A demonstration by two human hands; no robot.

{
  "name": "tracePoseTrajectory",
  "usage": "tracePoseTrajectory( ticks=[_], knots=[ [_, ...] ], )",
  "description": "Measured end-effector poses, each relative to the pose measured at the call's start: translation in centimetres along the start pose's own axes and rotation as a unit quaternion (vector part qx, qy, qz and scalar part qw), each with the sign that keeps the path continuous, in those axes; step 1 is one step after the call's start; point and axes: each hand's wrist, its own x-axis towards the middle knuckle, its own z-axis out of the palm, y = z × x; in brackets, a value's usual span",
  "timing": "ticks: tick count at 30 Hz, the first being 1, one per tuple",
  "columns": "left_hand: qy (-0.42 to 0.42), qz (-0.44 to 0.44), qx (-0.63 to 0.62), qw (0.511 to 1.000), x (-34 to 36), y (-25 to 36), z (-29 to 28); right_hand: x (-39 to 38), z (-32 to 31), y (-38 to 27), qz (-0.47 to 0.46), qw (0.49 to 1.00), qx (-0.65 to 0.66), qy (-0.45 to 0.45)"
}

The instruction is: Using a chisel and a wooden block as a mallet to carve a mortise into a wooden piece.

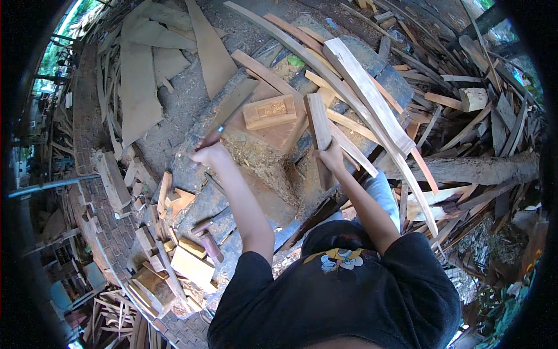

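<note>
My left hand (pixel 210 155) is closed round the handle of a broad-bladed knife (pixel 237 100), whose blade points up and away to the right. In my right hand (pixel 332 157) is a short squared wood block (pixel 317 116), gripped near its lower end and tilted. Between my hands lies a rough, chopped wooden stump (pixel 256 157) with chips on it. Just beyond the stump rests a light rectangular wood block (pixel 269 111) with a marked top face. The knife and the held block are apart.
Long curved wood strips (pixel 372 110) and a thick pale beam (pixel 366 93) lie across the right side. A mallet (pixel 209 243) and offcuts (pixel 192 267) are at the near left. Flat sheets (pixel 136 87) cover the far-left ground. Scrap wood is heaped at right.
</note>
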Motion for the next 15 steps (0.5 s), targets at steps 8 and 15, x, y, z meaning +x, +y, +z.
tracePoseTrajectory(
  ticks=[8,15],
  knots=[
    [-0.349,0.025,0.026,0.937,-5.5,3.6,4.5,-1.1,-1.4,6.4,0.083,0.988,-0.131,0.001],
    [-0.403,0.039,0.097,0.909,-10.1,2.6,5.7,-0.8,-4.2,10.9,0.046,0.976,-0.200,-0.079]
  ],
)
